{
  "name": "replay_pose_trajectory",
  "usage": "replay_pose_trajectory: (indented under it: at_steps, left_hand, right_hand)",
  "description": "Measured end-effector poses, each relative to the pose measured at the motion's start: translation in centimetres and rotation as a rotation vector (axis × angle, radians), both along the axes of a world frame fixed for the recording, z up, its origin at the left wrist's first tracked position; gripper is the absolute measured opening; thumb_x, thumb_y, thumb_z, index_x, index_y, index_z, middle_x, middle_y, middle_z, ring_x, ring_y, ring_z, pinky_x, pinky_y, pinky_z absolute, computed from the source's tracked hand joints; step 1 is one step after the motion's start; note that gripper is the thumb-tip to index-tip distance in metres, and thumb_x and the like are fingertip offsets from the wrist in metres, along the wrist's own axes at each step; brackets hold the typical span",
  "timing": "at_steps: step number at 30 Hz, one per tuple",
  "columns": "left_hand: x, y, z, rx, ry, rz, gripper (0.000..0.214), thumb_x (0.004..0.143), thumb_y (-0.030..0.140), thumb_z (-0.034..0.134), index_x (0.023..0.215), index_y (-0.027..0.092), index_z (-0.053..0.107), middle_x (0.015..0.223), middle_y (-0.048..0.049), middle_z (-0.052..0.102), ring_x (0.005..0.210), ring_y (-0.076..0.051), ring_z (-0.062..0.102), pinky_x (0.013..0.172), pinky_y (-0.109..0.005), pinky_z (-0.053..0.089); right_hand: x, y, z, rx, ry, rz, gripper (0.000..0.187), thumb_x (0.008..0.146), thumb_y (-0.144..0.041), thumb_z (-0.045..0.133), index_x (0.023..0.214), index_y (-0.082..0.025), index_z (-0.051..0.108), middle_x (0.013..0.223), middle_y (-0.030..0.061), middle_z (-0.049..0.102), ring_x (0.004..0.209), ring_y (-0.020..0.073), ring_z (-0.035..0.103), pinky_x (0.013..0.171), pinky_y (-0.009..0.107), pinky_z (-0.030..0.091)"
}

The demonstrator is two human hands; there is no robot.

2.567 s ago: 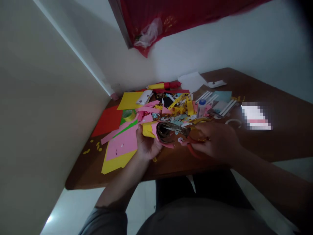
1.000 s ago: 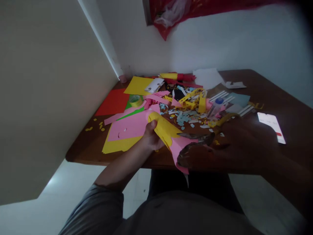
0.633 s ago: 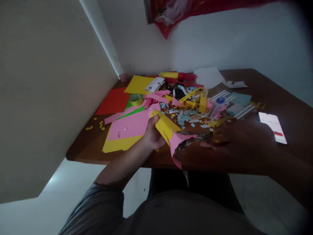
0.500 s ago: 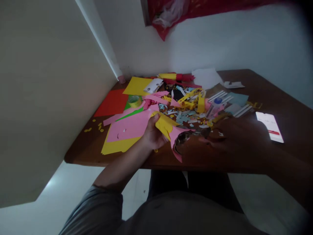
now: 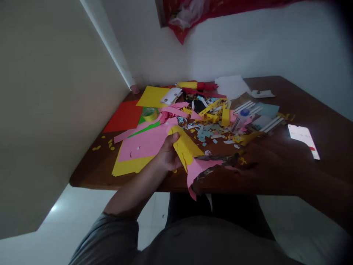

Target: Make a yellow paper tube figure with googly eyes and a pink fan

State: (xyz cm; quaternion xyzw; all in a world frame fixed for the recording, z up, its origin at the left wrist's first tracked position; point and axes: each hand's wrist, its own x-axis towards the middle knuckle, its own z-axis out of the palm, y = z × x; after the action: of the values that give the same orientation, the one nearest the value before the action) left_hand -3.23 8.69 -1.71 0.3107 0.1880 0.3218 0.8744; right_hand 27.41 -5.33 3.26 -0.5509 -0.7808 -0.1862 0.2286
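My left hand [image 5: 167,154] is closed around a folded yellow and pink paper piece [image 5: 187,150], held just above the front edge of the brown table [image 5: 303,95]. My right hand [image 5: 271,162], dark and in shadow, grips scissors [image 5: 220,159] whose blades lie across the pink part of the paper. A curled pink strip [image 5: 193,180] hangs down from the cut toward my lap.
Coloured paper sheets [image 5: 138,147], scraps and strips [image 5: 212,114] litter the table's middle. A green tape roll [image 5: 149,113], a blue-capped glue bottle [image 5: 242,115] and a lit phone [image 5: 303,135] lie there. A wall stands close on the left.
The paper piece has been turned from a rolled shape into a flatter fold, and the scissors have worked along its pink part. The cut strip now hangs lower.
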Motion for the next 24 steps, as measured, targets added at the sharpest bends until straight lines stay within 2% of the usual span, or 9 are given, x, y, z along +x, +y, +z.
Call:
replay_pose_trajectory:
  at_steps: [3,5,7,9,11,15,18,20,24]
  left_hand:
    - [0.6,-1.2,0.6,0.027,-0.047,0.049,0.07,0.074,0.082,0.094,0.103,0.019,0.08,0.104,-0.0137,0.087,0.109,-0.038,0.085,0.101,-0.048,0.067]
    - [1.1,-2.1,1.1,0.04,-0.102,0.065,0.088,0.071,0.095,0.088,0.118,0.021,0.081,0.118,-0.0162,0.087,0.127,-0.046,0.081,0.107,-0.054,0.064]
    - [1.5,-2.6,1.3,0.051,-0.147,0.082,0.1,0.066,0.097,0.089,0.132,0.023,0.079,0.129,-0.0159,0.085,0.133,-0.046,0.078,0.109,-0.055,0.064]
    - [1.7,-2.6,1.2,0.057,-0.177,0.122,0.099,0.063,0.09,0.097,0.137,0.027,0.078,0.135,-0.0134,0.084,0.128,-0.041,0.082,0.107,-0.051,0.065]
    - [1.7,-2.3,0.7,0.047,-0.199,0.165,0.088,0.063,0.078,0.105,0.13,0.029,0.081,0.136,-0.0104,0.085,0.117,-0.034,0.085,0.101,-0.045,0.067]
    - [1.7,-1.7,0.3,0.004,-0.228,0.234,0.057,0.072,0.06,0.108,0.109,0.026,0.082,0.114,-0.0044,0.088,0.1,-0.027,0.086,0.091,-0.037,0.07]
    - [1.7,-1.7,0.4,0.005,-0.214,0.237,0.06,0.066,0.062,0.11,0.102,0.024,0.081,0.097,-0.0009,0.086,0.086,-0.023,0.083,0.082,-0.032,0.069]
    - [1.7,-1.7,0.4,0.019,-0.205,0.211,0.064,0.062,0.065,0.111,0.101,0.024,0.081,0.094,0.0006,0.084,0.078,-0.02,0.081,0.074,-0.029,0.066]
    - [1.5,-1.8,-0.3,0.037,-0.224,0.197,0.064,0.063,0.065,0.111,0.104,0.024,0.082,0.097,0.0007,0.085,0.081,-0.02,0.082,0.07,-0.027,0.064]
  right_hand:
    - [-0.1,-0.1,0.2,0.011,-0.126,0.064,0.057,0.093,-0.08,0.08,0.072,-0.027,0.077,0.064,0.0039,0.071,0.066,0.024,0.066,0.063,0.037,0.034]
    - [-0.5,-0.1,0.3,-0.016,-0.123,0.029,0.059,0.095,-0.08,0.079,0.072,-0.026,0.076,0.065,0.0043,0.072,0.064,0.0234,0.066,0.062,0.036,0.035]
    - [-1.0,-0.1,0.3,-0.047,-0.096,-0.016,0.059,0.094,-0.078,0.079,0.07,-0.025,0.074,0.06,0.0029,0.068,0.056,0.0207,0.061,0.061,0.035,0.034]
    - [-1.7,0.0,0.1,-0.065,-0.07,-0.068,0.056,0.093,-0.075,0.08,0.069,-0.025,0.071,0.055,0.0011,0.061,0.052,0.0193,0.056,0.061,0.035,0.034]
    - [-2.5,0.0,-0.3,-0.049,-0.034,-0.121,0.055,0.091,-0.076,0.078,0.07,-0.026,0.068,0.057,0.0017,0.061,0.053,0.0207,0.059,0.062,0.035,0.036]
    - [-3.4,0.4,-0.7,0.022,0.041,-0.157,0.053,0.093,-0.078,0.071,0.088,-0.025,0.071,0.073,0.0075,0.073,0.065,0.0272,0.069,0.065,0.038,0.042]
    - [-3.2,0.7,-0.3,0.063,0.062,-0.096,0.054,0.092,-0.074,0.076,0.105,-0.021,0.071,0.089,0.0133,0.08,0.081,0.0347,0.077,0.076,0.043,0.05]
    - [-2.9,0.8,0.1,0.053,0.05,-0.053,0.054,0.09,-0.071,0.079,0.108,-0.02,0.068,0.095,0.0147,0.08,0.088,0.0371,0.079,0.083,0.046,0.052]
    - [-2.4,0.6,0.8,0.013,0.014,0.004,0.054,0.089,-0.07,0.082,0.107,-0.023,0.062,0.097,0.0132,0.079,0.088,0.0363,0.079,0.085,0.047,0.052]
